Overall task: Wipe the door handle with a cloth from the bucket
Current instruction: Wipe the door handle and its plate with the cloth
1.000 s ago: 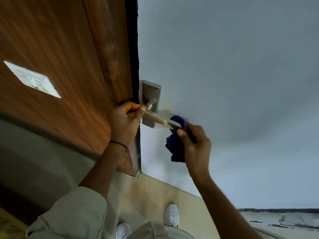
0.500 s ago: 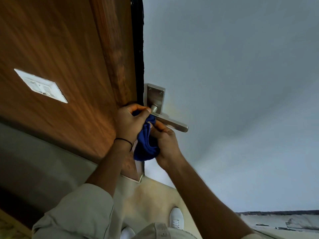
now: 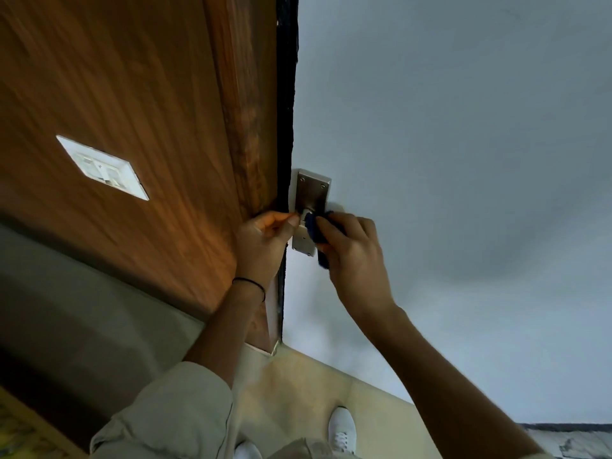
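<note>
A silver door handle (image 3: 311, 193) with a rectangular backplate sits on the pale grey door (image 3: 447, 160), close to its left edge. My right hand (image 3: 354, 256) grips a dark blue cloth (image 3: 316, 231) and presses it over the lever, which is hidden under the cloth and my fingers. My left hand (image 3: 263, 241) rests against the door's edge just left of the backplate, thumb and forefinger pinched together near the lever's base. The bucket is not in view.
A brown wooden panel (image 3: 132, 111) with a white switch plate (image 3: 102, 167) fills the left side. A dark gap (image 3: 285, 94) runs between the panel and the door. Beige floor (image 3: 298, 385) and my white shoes (image 3: 342, 425) lie below.
My right hand carried the cloth from the lever's free end to its base, then back over the lever. My left hand stayed by the door's edge. The view shifted slightly.
</note>
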